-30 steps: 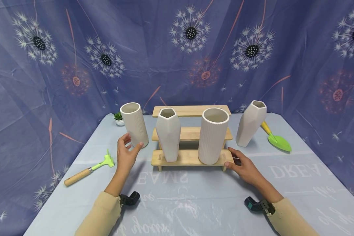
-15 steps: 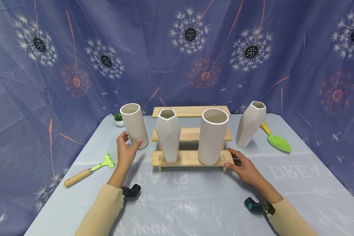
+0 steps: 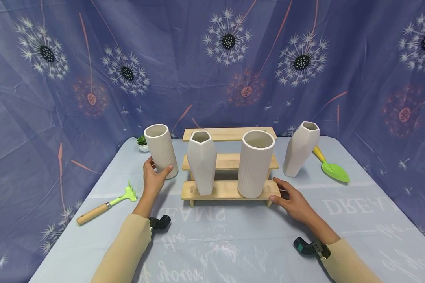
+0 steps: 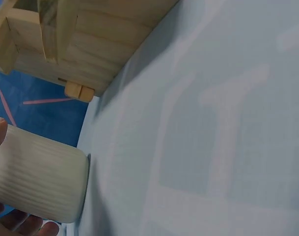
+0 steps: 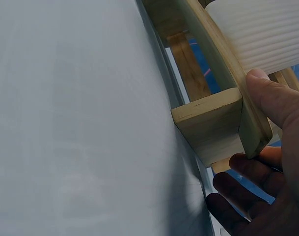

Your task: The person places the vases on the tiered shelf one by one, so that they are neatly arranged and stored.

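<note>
My left hand (image 3: pixel 154 179) is around the lower part of a white ribbed cylindrical vase (image 3: pixel 161 147) on the table, left of a three-tier wooden stand (image 3: pixel 230 160). Its thumb lies along the front, and the fingers pass behind; the left wrist view has the vase (image 4: pixel 39 172) between thumb and fingers. With my right hand (image 3: pixel 294 200) I grip the right end of the stand's lowest shelf, thumb on top and fingers underneath, as the right wrist view shows the shelf end (image 5: pixel 255 125). On that shelf stand a faceted white vase (image 3: pixel 203 161) and a wider ribbed vase (image 3: pixel 255 165).
Another faceted white vase (image 3: pixel 301 149) stands right of the stand, beside a green trowel (image 3: pixel 334 171) with a yellow handle. To the left lies a small green hand rake (image 3: pixel 108 204) with a wooden handle. A small potted succulent (image 3: pixel 142 143) sits at the back left.
My left hand has moved slightly forward and right, closing in around the ribbed vase. The right hand keeps its hold on the stand, and the vases have not moved.
</note>
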Motion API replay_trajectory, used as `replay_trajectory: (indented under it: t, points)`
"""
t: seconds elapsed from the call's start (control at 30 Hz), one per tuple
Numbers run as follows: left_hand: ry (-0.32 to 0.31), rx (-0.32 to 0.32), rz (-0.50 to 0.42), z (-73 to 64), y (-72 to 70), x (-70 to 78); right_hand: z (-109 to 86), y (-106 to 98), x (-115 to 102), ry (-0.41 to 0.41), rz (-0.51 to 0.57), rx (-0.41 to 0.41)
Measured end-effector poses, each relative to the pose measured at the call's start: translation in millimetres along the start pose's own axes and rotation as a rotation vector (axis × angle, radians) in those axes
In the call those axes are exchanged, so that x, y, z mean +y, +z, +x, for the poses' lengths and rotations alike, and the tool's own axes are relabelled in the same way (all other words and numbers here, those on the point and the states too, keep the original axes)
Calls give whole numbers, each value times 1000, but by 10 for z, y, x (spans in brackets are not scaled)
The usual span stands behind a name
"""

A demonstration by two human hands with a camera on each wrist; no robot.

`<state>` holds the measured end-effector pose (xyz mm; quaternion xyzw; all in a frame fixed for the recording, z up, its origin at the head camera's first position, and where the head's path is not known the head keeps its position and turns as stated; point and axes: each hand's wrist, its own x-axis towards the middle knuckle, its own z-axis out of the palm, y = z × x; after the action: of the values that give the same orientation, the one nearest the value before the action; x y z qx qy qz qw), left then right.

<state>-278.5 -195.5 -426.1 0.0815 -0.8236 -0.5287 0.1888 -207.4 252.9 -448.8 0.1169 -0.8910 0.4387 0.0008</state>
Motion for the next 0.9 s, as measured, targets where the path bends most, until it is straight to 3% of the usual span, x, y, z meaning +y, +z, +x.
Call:
replay_trajectory:
  t: [0.9]
  points:
    - [-34, -18, 3, 154, 115, -45, 0, 9, 9, -12, -10, 11]
